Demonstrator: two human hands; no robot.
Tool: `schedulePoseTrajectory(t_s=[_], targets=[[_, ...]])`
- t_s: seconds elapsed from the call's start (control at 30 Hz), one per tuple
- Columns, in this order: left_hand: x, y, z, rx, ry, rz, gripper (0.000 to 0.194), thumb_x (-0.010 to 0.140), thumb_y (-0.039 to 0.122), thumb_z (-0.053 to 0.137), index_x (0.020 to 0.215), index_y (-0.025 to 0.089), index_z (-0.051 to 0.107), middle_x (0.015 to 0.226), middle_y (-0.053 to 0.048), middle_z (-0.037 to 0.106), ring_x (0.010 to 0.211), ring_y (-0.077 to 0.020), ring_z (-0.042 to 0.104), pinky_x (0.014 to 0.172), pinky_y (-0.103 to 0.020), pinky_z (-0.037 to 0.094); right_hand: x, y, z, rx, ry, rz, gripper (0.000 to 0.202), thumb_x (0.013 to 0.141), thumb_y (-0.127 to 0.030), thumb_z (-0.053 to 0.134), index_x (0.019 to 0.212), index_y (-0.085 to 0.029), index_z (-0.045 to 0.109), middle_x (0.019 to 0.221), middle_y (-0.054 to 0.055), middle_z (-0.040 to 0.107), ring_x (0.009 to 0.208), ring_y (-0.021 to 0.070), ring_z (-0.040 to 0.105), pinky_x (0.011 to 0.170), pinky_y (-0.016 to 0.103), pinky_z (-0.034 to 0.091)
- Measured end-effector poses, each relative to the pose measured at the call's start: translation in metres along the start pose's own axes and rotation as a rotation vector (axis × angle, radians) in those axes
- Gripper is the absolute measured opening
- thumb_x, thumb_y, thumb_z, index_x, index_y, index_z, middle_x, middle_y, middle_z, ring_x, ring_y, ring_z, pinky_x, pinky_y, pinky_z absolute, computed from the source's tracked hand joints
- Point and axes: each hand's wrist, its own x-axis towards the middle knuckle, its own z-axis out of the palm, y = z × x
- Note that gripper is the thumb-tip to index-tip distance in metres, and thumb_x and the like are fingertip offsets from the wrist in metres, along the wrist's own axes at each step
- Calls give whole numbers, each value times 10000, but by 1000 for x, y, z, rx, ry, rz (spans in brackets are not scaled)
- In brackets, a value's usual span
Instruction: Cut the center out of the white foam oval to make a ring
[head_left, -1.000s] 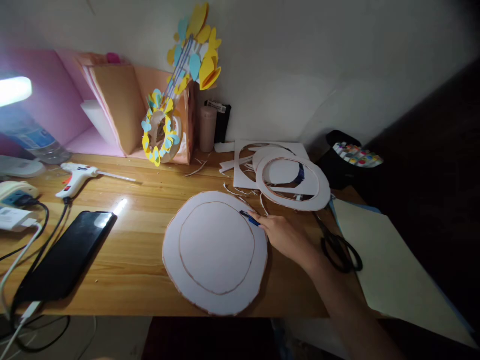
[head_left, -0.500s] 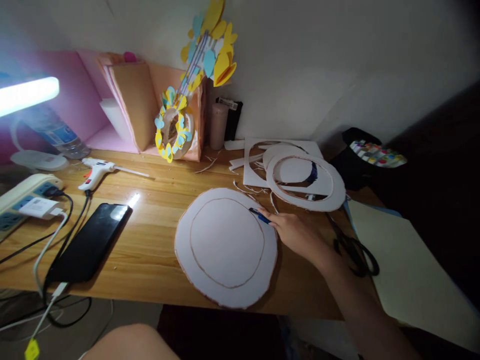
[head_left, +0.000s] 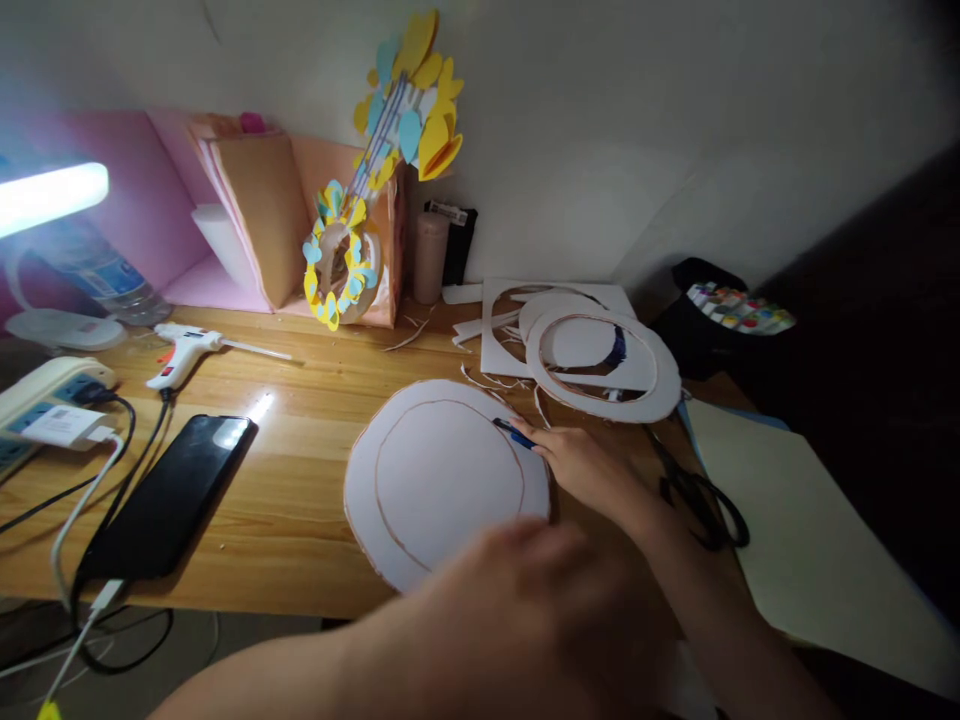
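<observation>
A round white board (head_left: 442,470) lies flat on the wooden table, with a brown ring line drawn inside its edge. My right hand (head_left: 581,462) grips a blue cutter (head_left: 514,433) over the board's upper right part, near the ring line. Blurred by motion, my left hand (head_left: 525,590) is raised in front of the board's lower right part and hides some of it. Its fingers are too smeared to read.
White ring (head_left: 667,375) and cut sheet (head_left: 495,345) lie behind, with thin scraps. Black scissors (head_left: 701,500) and pale paper (head_left: 810,520) are at right. Phone (head_left: 169,500), glue gun (head_left: 184,352) and power strip (head_left: 45,400) sit left. A flowered paper guitar (head_left: 345,260) leans at the back.
My left hand has come into view from below and now covers the board's lower right part. The right hand keeps its place on the board with the cutter. The view has shifted slightly.
</observation>
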Motion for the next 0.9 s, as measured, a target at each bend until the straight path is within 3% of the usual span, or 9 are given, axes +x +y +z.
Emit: schedulePoseTrajectory(t_s=[0.07,0.1,0.2,0.3,0.4,0.7,0.9], targets=[[17,-33,7,57,-135,-279,270,910,370,507,1058,183,634,998,-85,694,863,-191,652,750,-311,535,1,-1,-2,-30,-21,-3,483,928,-183,442,1377,-361,465,937,50,743,837,215,696,639,275,443],[23,-47,13,96,-226,-418,357,889,382,557,1132,126,607,1124,-132,671,971,-221,645,816,-329,530,1,-2,-3,-42,-26,-6,487,924,-181,445,1377,-359,466,928,53,744,839,221,698,637,278,443],[32,-72,35,138,-299,-516,668,765,412,713,1251,-6,525,1375,-280,480,1238,-321,511,954,-372,479,2,-5,-6,-35,-34,-1,494,922,-174,435,1375,-368,465,957,53,743,878,233,697,646,282,450],[34,-73,53,147,-348,-574,827,687,407,779,1307,-47,473,1388,-325,426,1284,-365,451,976,-381,472,3,-8,-9,-21,-70,24,496,930,-181,407,1383,-377,449,997,58,736,898,240,694,663,293,463],[38,-69,62,151,-388,-623,865,663,374,802,1338,-38,452,1388,-341,401,1286,-393,430,977,-406,476,5,-11,-13,-37,-102,41,491,932,-185,402,1387,-361,450,992,79,735,888,253,695,673,312,469],[46,-70,63,109,-453,-677,929,642,366,816,1382,-12,402,1415,-337,344,1310,-400,368,1040,-400,417,-5,-12,-17,-93,-131,35,564,898,-104,400,1421,-312,412,925,85,742,821,248,707,620,303,467],[46,-71,62,84,-480,-694,935,646,378,810,1383,-18,392,1427,-321,322,1322,-379,357,1047,-375,406,-6,-15,-14,-111,-121,63,523,910,-139,427,1401,-317,445,879,87,745,807,257,707,610,301,469]])
